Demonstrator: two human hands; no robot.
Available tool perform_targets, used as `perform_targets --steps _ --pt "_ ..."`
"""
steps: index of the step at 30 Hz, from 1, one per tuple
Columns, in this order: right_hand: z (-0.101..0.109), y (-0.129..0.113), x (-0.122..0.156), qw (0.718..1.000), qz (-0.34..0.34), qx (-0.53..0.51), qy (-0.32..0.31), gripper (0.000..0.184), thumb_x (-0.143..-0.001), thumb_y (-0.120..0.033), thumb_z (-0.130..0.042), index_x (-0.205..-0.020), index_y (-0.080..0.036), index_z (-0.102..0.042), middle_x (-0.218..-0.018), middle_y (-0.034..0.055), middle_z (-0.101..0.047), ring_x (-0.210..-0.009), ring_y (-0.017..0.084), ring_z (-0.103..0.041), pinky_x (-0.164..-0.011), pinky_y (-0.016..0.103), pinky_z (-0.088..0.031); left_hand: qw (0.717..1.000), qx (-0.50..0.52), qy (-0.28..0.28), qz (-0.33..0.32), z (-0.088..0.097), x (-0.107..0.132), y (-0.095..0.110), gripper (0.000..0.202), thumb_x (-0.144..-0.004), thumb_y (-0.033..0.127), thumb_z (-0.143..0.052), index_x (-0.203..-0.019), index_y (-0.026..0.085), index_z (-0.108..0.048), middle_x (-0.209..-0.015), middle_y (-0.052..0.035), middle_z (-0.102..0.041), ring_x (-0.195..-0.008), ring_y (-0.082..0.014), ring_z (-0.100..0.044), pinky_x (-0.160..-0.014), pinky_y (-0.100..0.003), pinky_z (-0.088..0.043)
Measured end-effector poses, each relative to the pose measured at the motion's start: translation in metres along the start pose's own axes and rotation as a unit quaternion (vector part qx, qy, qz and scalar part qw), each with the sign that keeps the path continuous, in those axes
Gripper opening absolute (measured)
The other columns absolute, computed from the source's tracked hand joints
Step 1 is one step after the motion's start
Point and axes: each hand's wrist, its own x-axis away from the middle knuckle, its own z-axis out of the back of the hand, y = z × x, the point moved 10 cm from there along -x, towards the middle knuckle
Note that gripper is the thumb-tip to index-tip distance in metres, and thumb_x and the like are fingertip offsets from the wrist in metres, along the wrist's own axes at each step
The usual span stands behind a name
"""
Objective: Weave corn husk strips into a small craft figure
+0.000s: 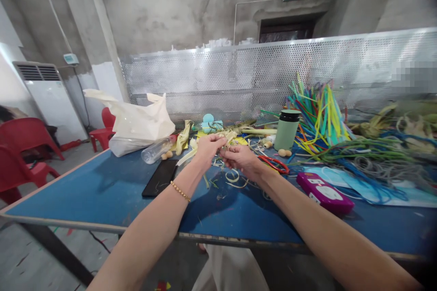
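Fingertips nearly meeting, my left hand (209, 148) and my right hand (241, 157) are both closed in a pinch above the middle of the blue table (119, 195). Between them is a thin pale strip (231, 137) that looks like dried corn husk; the fingers hide much of it. Husk scraps and a curled pale strip (237, 182) lie beneath. Red-handled scissors (275, 164) rest beside my right wrist. A black phone (160, 179) lies flat to the left of my left hand.
Leftward stand a white plastic bag (141, 120) and a clear bottle (157, 150) on its side. A green canister (287, 131), wooden balls (284, 153), colourful strips (321, 116), green and blue cords (362, 159) and a purple box (325, 193) crowd the right. A perforated metal screen (205, 77) rises behind.
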Motion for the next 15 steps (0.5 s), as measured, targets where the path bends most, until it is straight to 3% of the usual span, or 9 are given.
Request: perform_targets --steps 4,7,9,10,15 --pt "0.002 0.009 0.001 0.993 -0.023 0.110 -0.022 0.019 -0.066 -0.030 -0.072 -0.062 -0.013 -0.064 -0.056 0.0022 -0.063 -0.044 0.009 -0.053 -0.040 0.020 -0.034 1.000 0.022 0.023 0.002 0.012 -0.004 0.004 0.025 -0.058 0.030 -0.078 -0.062 0.012 -0.061 -0.054 0.0009 -0.052 -0.048 -0.0051 -0.040 -0.048 -0.021 -0.027" --pt "0.032 -0.004 0.000 0.986 -0.013 0.143 0.083 0.011 -0.068 -0.025 -0.069 -0.071 -0.014 -0.067 -0.064 0.0025 -0.067 -0.046 0.010 -0.054 -0.040 0.021 -0.034 1.000 0.010 0.013 0.012 0.015 -0.006 0.005 0.026 -0.057 0.030 -0.079 -0.062 0.012 -0.062 -0.056 -0.0001 -0.054 -0.048 -0.0057 -0.043 -0.048 -0.021 -0.028" --pt "0.052 -0.022 0.002 0.976 0.035 0.145 0.159 0.012 -0.071 -0.025 -0.067 -0.076 -0.014 -0.068 -0.069 0.0031 -0.069 -0.050 0.011 -0.056 -0.043 0.022 -0.037 1.000 -0.018 -0.004 0.011 0.012 -0.006 0.003 0.027 -0.055 0.030 -0.080 -0.061 0.012 -0.062 -0.055 0.0003 -0.054 -0.049 -0.0058 -0.042 -0.049 -0.022 -0.027" --pt "0.056 -0.030 0.002 0.973 0.062 0.146 0.168 0.014 -0.073 -0.028 -0.066 -0.076 -0.014 -0.068 -0.071 0.0038 -0.069 -0.053 0.011 -0.058 -0.046 0.022 -0.039 0.999 -0.037 -0.012 0.008 0.010 -0.006 0.002 0.027 -0.055 0.031 -0.080 -0.061 0.012 -0.062 -0.055 0.0007 -0.054 -0.049 -0.0057 -0.041 -0.049 -0.022 -0.027" --pt "0.044 -0.043 0.002 0.966 0.132 0.194 0.112 0.026 -0.074 -0.040 -0.067 -0.067 -0.015 -0.068 -0.061 0.0029 -0.065 -0.055 0.013 -0.054 -0.054 0.025 -0.040 0.994 -0.111 -0.019 0.000 0.005 -0.006 -0.003 0.026 -0.057 0.034 -0.079 -0.059 0.013 -0.064 -0.050 0.0019 -0.051 -0.048 -0.0069 -0.039 -0.049 -0.023 -0.024"
